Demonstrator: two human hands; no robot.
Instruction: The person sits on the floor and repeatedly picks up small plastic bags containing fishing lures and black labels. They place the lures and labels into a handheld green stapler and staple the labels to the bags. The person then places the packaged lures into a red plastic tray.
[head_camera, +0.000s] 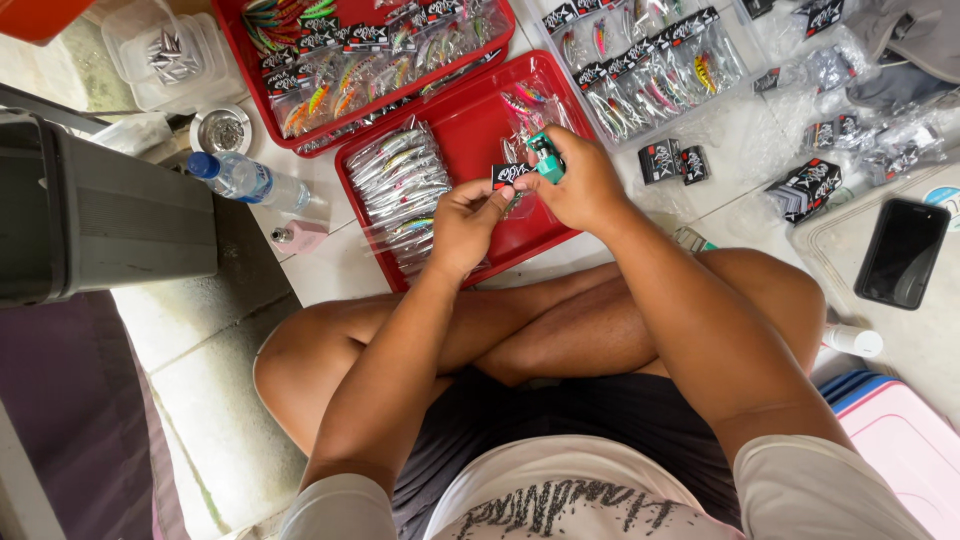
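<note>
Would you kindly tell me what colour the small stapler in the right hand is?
The stapler is teal green, seen in the head view.

A small clear packet (512, 190) with a black header card is pinched at its top between the fingers of the left hand (462, 225) and the right hand (580, 190), hanging over the near red tray (480, 130). A little teal stapler (546, 158), tilted, sits in the right hand at the packet's one o'clock, touching the card's edge.
</note>
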